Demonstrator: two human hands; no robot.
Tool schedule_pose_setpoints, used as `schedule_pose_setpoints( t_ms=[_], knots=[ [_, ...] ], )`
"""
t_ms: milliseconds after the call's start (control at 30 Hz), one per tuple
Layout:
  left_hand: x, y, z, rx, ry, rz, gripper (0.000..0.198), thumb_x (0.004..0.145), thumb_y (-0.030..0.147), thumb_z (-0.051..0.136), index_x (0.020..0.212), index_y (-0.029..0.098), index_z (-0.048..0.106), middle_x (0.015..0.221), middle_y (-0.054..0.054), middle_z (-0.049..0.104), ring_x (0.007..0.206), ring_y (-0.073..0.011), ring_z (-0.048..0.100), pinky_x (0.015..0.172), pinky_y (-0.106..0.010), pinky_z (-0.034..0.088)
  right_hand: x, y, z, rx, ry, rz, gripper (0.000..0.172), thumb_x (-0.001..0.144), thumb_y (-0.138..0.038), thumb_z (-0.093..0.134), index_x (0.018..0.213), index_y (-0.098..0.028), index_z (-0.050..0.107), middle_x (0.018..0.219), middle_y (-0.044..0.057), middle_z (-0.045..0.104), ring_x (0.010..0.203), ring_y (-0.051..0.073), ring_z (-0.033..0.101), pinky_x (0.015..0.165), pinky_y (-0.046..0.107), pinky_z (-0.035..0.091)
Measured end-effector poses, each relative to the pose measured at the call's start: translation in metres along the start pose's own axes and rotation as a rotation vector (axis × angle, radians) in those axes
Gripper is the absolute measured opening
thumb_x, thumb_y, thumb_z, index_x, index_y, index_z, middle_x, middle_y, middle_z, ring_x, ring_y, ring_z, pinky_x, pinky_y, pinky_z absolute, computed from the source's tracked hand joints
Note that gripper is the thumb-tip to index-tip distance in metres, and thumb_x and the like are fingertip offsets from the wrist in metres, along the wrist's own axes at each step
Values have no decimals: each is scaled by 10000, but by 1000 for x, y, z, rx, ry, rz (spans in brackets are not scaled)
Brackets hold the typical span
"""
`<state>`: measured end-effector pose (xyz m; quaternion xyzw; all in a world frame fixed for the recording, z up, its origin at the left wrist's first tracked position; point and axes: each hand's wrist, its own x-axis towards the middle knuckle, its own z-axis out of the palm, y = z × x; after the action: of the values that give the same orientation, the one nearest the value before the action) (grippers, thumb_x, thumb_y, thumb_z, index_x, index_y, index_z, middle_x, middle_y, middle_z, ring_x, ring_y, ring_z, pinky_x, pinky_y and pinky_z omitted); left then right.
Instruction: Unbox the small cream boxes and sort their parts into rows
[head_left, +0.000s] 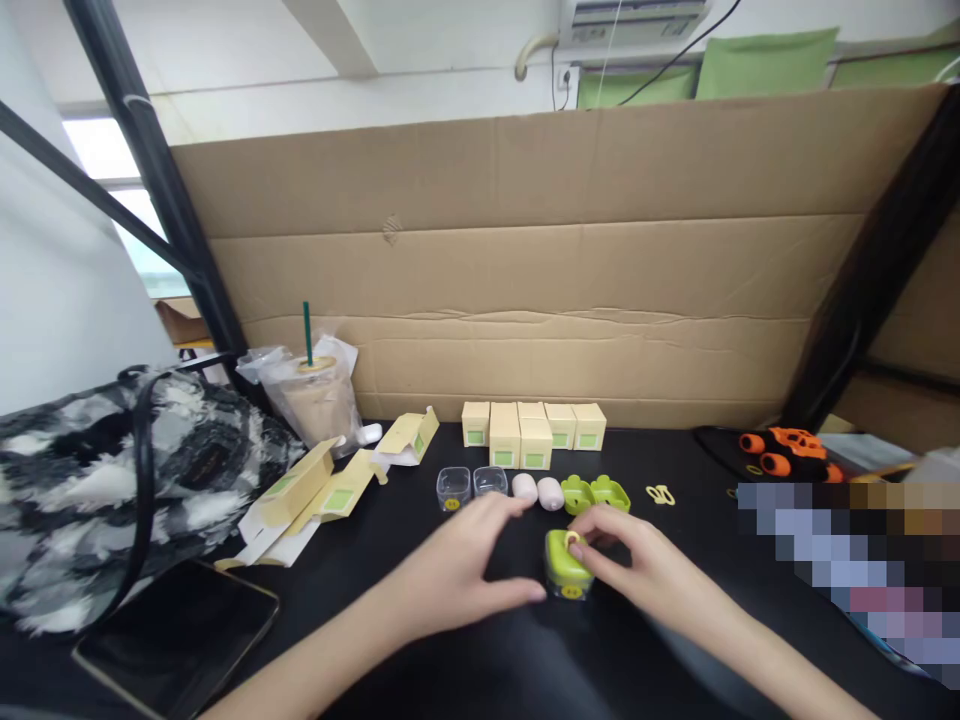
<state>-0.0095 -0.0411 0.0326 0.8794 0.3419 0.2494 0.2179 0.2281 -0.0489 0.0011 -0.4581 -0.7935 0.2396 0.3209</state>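
A small clear container with a green lid (568,568) stands on the black table in front of me, a yellow label on its front. My right hand (626,550) pinches a small pale yellow ring (573,540) at the top of the lid. To the left is my left hand (472,565), open, its thumb pointing at the container and close to it. Just beyond the hands, in a row, are two clear cups (454,488), two pale rounded pieces (550,493) and two green lids (611,494). A few pale yellow loops (661,495) lie to the right.
Several small cream boxes (505,435) stand by the cardboard wall (525,270). Opened boxes (349,495) lie at left, near a bagged iced drink (315,400), a patterned bag (210,460) and a dark tablet (180,635). An orange toy car (795,452) sits at right.
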Motion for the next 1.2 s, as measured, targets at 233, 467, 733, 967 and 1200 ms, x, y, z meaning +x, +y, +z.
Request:
schedule_pose_setpoints(
  t_ms=[233,467,733,967,1200],
  knots=[
    [21,-18,56,-326,-67,-108,899,611,374,793,1344,175,311,1336,-163,442,1201,-298,456,1036,-472,350,-2,0,13,93,61,-63,143,909,-323,474,902,-225,578,966,31,636,929,192,601,835,303,460],
    [19,-19,59,-323,1,-140,715,577,367,809,1178,198,461,1173,-95,547,1082,-273,515,956,-440,405,-7,-2,19,114,50,-9,168,927,-338,432,967,-236,559,952,26,653,908,191,621,833,310,476],
    [21,-19,63,-367,2,-142,799,552,331,830,1218,178,416,1228,-124,511,1135,-278,491,986,-443,386,-7,1,22,15,101,-33,160,921,-339,420,913,-239,545,1011,50,661,941,204,629,847,335,483],
    [20,-21,64,-354,12,-134,779,580,322,814,1230,161,416,1268,-147,490,1165,-293,470,991,-459,382,-9,2,25,40,208,-72,125,923,-319,431,910,-244,530,1060,56,634,985,192,611,858,323,483],
    [18,-11,34,-243,102,-20,501,654,268,727,1104,192,520,1074,-72,575,997,-231,551,884,-372,456,-3,-3,6,301,571,-99,122,895,-360,504,901,-246,547,1010,55,641,925,174,624,752,264,527]
  ],
)
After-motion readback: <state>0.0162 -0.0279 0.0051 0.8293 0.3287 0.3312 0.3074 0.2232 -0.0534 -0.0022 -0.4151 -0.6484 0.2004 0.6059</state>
